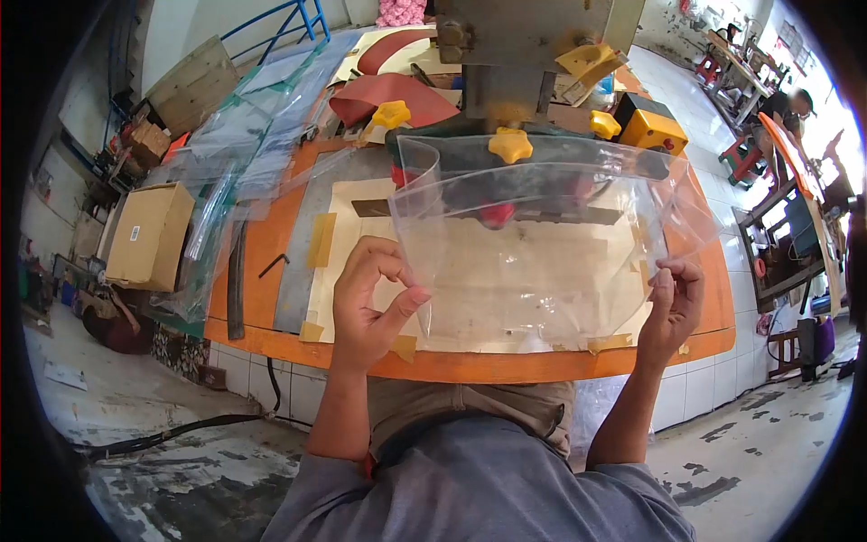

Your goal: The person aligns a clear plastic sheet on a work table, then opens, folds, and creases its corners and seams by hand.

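A clear plastic sheet (533, 262), folded along its upper part, hangs above the cream board (348, 203) on the orange table (452, 364). At its left edge, my left hand (372, 303) pinches the plastic between thumb and index finger. The right edge is gripped by my right hand (670, 312), fingertips pressed together. Through the plastic a dark bar (578, 215) shows on the board. The machine (533, 36) with yellow star knobs (510, 144) stands just beyond the sheet.
Clear plastic sheets (262, 126) lie at the back left, with a cardboard box (149, 237) beside them. A hex key (274, 265) and a metal strip (237, 280) lie at left. A yellow box (652, 122) is at the right. Two people are farther off, left and right.
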Tool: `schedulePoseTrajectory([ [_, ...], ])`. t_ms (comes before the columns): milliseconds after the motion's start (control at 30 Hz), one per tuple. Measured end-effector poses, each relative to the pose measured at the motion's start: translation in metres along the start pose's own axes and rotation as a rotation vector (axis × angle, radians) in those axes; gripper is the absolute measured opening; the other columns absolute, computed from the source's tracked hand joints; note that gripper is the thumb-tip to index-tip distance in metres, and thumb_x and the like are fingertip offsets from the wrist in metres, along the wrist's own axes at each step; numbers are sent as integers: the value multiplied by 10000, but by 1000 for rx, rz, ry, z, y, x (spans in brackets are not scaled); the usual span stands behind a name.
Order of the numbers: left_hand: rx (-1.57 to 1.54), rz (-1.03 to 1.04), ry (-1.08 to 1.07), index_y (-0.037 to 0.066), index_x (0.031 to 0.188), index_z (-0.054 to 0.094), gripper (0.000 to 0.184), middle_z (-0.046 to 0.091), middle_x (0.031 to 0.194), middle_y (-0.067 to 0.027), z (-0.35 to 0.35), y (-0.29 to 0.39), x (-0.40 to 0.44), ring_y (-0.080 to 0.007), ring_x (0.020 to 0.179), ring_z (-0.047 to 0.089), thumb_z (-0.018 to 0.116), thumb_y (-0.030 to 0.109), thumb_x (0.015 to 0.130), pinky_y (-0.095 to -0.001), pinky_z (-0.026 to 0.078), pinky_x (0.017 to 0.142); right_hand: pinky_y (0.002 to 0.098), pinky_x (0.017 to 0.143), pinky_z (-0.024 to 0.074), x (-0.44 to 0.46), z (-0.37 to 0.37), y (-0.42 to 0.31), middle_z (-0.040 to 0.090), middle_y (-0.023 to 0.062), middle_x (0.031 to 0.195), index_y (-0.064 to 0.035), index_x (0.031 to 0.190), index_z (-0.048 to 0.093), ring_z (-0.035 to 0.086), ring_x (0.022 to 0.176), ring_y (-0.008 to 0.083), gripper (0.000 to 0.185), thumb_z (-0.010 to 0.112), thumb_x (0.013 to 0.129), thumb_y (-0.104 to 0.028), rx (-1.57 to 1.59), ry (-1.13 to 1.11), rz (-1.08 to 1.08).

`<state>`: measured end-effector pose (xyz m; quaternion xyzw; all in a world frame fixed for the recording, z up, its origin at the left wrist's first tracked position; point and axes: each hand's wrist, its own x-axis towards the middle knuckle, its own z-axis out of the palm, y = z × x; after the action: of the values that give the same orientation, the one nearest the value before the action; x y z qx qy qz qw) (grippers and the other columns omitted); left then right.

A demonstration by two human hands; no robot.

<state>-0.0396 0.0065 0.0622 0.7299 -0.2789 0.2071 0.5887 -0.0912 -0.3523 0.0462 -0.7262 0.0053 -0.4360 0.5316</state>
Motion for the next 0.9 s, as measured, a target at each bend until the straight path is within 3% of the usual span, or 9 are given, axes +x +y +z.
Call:
schedulePoseTrajectory([
  [167, -30, -36, 49, 38, 998, 618, 309, 555, 1157, -96, 7, -4, -1, -172, 1011, 519, 798, 266, 892, -310, 431, 871, 295, 865, 471, 6, 5, -2, 604, 79, 1184, -16, 1175, 583, 563, 1044, 136, 217, 644, 1003, -133, -34, -41, -38],
  [233, -28, -48, 67, 39, 1035, 618, 332, 554, 1204, -102, 9, -6, 2, -176, 1051, 512, 792, 284, 895, -318, 424, 906, 324, 944, 460, 11, 7, -2, 615, 91, 1252, -16, 1327, 528, 575, 1144, 174, 410, 666, 1008, -235, -65, -48, -34],
  [267, -45, -52, 86, 44, 1073, 607, 349, 558, 1240, -117, 12, -7, 4, -185, 1096, 519, 784, 292, 903, -332, 418, 944, 324, 944, 460, 13, 8, -2, 615, 91, 1252, -16, 1327, 528, 575, 1144, 174, 410, 666, 1008, -235, -63, -43, -40],
  [333, -66, -52, 102, 49, 1110, 596, 367, 563, 1277, -131, 15, -9, 6, -194, 1140, 527, 776, 299, 911, -345, 412, 982, 355, 1027, 434, 16, 9, -4, 615, 113, 1285, -22, 1452, 447, 567, 1225, 203, 588, 670, 1008, -338, 63, -124, 50],
  [400, -202, -165, 82, 63, 1193, 533, 465, 549, 1368, -163, 17, -11, 5, -270, 1285, 518, 778, 344, 915, -392, 352, 1108, 358, 1046, 425, 16, 11, -9, 618, 122, 1284, -24, 1475, 424, 567, 1235, 206, 619, 664, 1009, -354, 129, -149, 105],
  [433, -207, -165, 78, 63, 1193, 533, 465, 549, 1368, -163, 19, -9, 6, -270, 1285, 518, 778, 344, 915, -392, 352, 1108, 361, 1065, 415, 15, 10, -10, 622, 132, 1284, -26, 1498, 400, 567, 1245, 209, 649, 658, 1011, -369, 194, -177, 161],
  [600, -341, -175, 78, 44, 1327, 458, 572, 562, 1339, -131, 19, -11, 3, -231, 1255, 547, 801, 208, 900, -389, 378, 1095, 365, 1066, 421, 13, 2, -2, 635, 144, 1286, 4, 1478, 421, 584, 1227, 211, 644, 662, 1009, -366, 247, -190, 145],
  [733, -413, -152, 156, 35, 1327, 468, 614, 574, 1296, -119, 24, 0, 10, -221, 1230, 554, 828, 244, 876, -377, 385, 1084, 371, 1048, 440, 9, -4, 4, 647, 135, 1255, 39, 1410, 484, 617, 1174, 218, 595, 665, 1009, -360, 328, -203, 152],
  [900, -451, -181, 48, 24, 1227, 550, 547, 604, 1175, -86, 16, 1, 14, -189, 1175, 559, 844, 293, 854, -360, 398, 1064, 402, 1022, 468, 9, -2, 5, 661, 156, 1216, 46, 1346, 517, 640, 1133, 252, 548, 662, 1007, -360, 407, -231, 113],
])
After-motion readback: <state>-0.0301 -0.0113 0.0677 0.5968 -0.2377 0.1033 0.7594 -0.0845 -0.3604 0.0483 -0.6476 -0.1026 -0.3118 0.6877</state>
